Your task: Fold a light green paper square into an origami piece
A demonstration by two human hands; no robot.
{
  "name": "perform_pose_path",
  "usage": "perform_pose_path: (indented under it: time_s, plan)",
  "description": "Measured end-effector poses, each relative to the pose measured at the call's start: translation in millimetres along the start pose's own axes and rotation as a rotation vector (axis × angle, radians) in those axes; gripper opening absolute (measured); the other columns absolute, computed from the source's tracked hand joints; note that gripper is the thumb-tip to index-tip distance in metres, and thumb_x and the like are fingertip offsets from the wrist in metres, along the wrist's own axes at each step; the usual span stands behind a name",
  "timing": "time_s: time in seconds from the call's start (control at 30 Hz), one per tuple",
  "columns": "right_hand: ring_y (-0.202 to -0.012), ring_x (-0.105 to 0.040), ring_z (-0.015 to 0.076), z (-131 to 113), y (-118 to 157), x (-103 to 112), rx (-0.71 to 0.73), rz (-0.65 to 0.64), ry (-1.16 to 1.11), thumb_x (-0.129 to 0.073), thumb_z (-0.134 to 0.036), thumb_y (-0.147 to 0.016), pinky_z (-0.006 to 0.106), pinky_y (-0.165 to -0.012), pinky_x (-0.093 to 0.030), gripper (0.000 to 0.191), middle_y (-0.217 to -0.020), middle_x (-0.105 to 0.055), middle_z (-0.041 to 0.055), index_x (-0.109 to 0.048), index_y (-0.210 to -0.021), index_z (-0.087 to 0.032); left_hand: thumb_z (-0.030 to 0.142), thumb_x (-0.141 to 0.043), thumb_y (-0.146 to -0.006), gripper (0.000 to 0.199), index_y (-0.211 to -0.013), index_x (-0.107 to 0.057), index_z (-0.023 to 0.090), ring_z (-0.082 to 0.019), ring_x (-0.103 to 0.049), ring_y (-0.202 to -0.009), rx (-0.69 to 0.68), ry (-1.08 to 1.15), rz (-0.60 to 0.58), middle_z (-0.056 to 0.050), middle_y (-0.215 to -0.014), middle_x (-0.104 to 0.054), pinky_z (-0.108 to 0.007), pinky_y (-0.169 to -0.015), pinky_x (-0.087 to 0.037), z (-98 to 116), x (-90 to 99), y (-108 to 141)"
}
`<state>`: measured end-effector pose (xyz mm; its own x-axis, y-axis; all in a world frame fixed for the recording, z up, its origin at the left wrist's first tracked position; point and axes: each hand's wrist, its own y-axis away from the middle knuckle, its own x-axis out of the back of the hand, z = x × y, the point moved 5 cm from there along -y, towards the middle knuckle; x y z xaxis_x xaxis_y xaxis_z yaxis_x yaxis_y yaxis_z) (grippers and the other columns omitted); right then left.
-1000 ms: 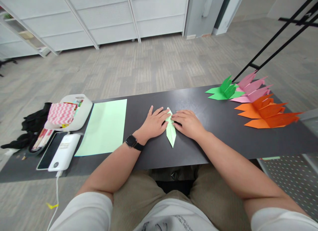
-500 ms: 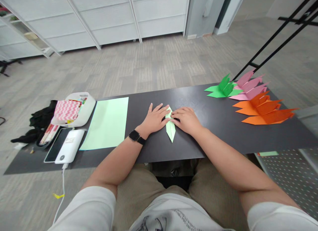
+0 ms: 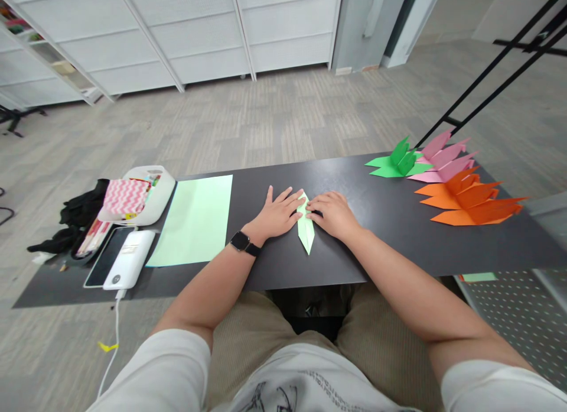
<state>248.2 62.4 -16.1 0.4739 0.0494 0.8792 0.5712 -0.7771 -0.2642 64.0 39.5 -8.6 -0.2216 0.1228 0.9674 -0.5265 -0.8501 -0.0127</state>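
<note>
Dark table point(image 3: 390, 223): both hands, L point(image 3: 277, 214) & R point(image 3: 334, 214), are pressing flat, open-palmed, on folded green paper point(image 3: 305, 229). Looks light, flimsy, creasable; pinching its edges seems best.

Green sheet point(image 3: 195, 220), power bank point(image 3: 129, 259), orange folded papers point(image 3: 472, 202).

Person seen from a head-worn camera: white short-sleeved T-shirt point(image 3: 310, 388) with a dark line-drawn print on the chest, sleeves ending above the elbows; ribbed khaki trousers point(image 3: 261, 341); forearms bare; black square-faced wristwatch on a black strap point(image 3: 241, 242) at the wrist of the left hand point(image 3: 277, 214); right hand point(image 3: 334, 214) bare of any ring or band.
</note>
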Motion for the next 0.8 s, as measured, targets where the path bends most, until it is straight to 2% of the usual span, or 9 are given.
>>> perform_pose_path:
  time_s: [0.23, 0.57, 0.8]
  plan:
    - [-0.115, -0.064, 0.0316, -0.1, -1.1, -2.1, -0.027, 0.018, -0.002, -0.076, -0.041, -0.099, 0.062, -0.117, -0.034, 0.012, -0.115, -0.080, 0.0049, -0.081, -0.101, -0.030, 0.045, -0.038, -0.115, 0.054, -0.167, -0.044, 0.032, -0.033, -0.026, -0.168, 0.000, -0.007, 0.007, -0.005, -0.178, -0.035, -0.079, -0.130, 0.008, 0.7, -0.8, -0.3]
    - [-0.119, -0.065, 0.0309, 3.2, -0.9, 1.3, 0.003, -0.009, -0.035, -0.075, -0.036, -0.099, 0.069, -0.124, -0.027, 0.010, -0.117, -0.081, 0.0044, -0.081, -0.106, -0.032, 0.046, -0.032, -0.116, 0.053, -0.165, -0.047, 0.031, -0.032, -0.028, -0.167, -0.005, -0.001, 0.011, -0.004, -0.178, -0.036, -0.079, -0.130, 0.006, -1.0, -1.4, -0.5]
    - [-0.121, -0.064, 0.0319, 2.6, -1.5, -0.3, 0.021, -0.045, 0.008, -0.074, -0.037, -0.100, 0.071, -0.125, -0.025, 0.012, -0.118, -0.080, 0.0056, -0.080, -0.110, -0.032, 0.056, -0.035, -0.114, 0.057, -0.164, -0.048, 0.032, -0.033, -0.030, -0.166, -0.008, 0.004, 0.043, -0.006, -0.177, -0.038, -0.076, -0.130, 0.011, -2.5, -3.8, -0.9]
